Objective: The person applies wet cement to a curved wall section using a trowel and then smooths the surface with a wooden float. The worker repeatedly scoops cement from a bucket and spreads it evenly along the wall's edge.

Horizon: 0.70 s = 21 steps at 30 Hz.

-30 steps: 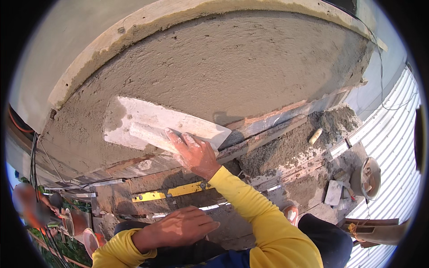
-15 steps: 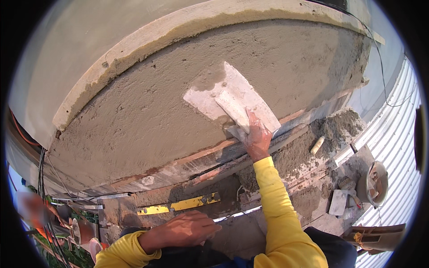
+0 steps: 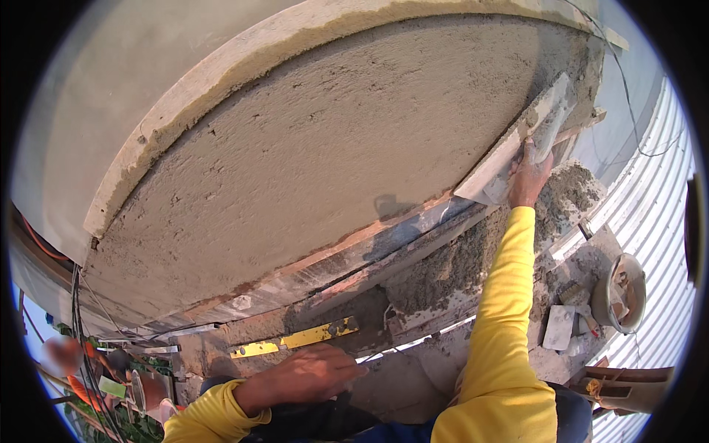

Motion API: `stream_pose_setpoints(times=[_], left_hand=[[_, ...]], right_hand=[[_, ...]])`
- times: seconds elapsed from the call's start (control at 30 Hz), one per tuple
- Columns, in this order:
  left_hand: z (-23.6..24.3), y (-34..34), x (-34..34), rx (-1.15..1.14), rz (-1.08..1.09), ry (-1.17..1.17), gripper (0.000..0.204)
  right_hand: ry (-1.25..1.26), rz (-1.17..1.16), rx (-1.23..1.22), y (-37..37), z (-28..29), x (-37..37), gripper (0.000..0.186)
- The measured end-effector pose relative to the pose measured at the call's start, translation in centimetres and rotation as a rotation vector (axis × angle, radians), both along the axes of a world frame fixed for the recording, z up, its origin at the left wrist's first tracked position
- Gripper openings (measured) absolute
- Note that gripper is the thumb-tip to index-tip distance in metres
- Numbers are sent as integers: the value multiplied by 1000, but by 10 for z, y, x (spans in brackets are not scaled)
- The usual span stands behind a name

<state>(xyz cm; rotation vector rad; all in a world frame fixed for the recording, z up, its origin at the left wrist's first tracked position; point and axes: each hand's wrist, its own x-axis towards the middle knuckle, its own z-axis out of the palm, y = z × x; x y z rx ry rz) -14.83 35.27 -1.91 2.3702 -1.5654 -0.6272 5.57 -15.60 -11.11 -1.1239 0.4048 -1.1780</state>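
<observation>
My right hand [image 3: 529, 179] grips the handle of a broad, pale plastering float [image 3: 496, 161]. The float is tilted, its long edge against the wet grey plaster [image 3: 317, 140] near the right end of the wall panel. Smears of mortar cling to the float. Low in front of me, my left hand [image 3: 314, 378] is closed, away from the wall; anything inside its fingers is hidden. A yellow spirit level [image 3: 295, 338] spotted with mortar lies just beyond it.
A pale curved-looking strip [image 3: 221, 66] borders the plaster above, and a ledge [image 3: 354, 255] runs below. Heaped mortar [image 3: 458, 277] lies by my right arm. Rightward are a bucket [image 3: 636, 292], a small flat float [image 3: 559, 328] and corrugated sheeting [image 3: 657, 221]. Another person [image 3: 83, 391] is far left.
My right hand has swept the float rightward along the panel and tipped it from nearly flat onto an edge. My left hand stays low and closed. The view has shifted slightly.
</observation>
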Motion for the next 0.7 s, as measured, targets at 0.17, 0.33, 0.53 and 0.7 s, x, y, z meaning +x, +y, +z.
stream_pose_setpoints(times=[0.17, 0.33, 0.53, 0.7], left_hand=[[-12, -11, 10, 4, -79, 12, 59], [-15, -11, 17, 0, -80, -7, 62], [-19, -10, 15, -97, -87, -5, 44], [-12, -12, 18, -100, -98, 15, 44]], right_hand=[[229, -238, -393, 133, -55, -10, 61], [373, 155, -510, 251, -72, -44, 65], [82, 169, -1299, 294, -77, -52, 61], [20, 71, -1384, 299, -71, -40, 67]])
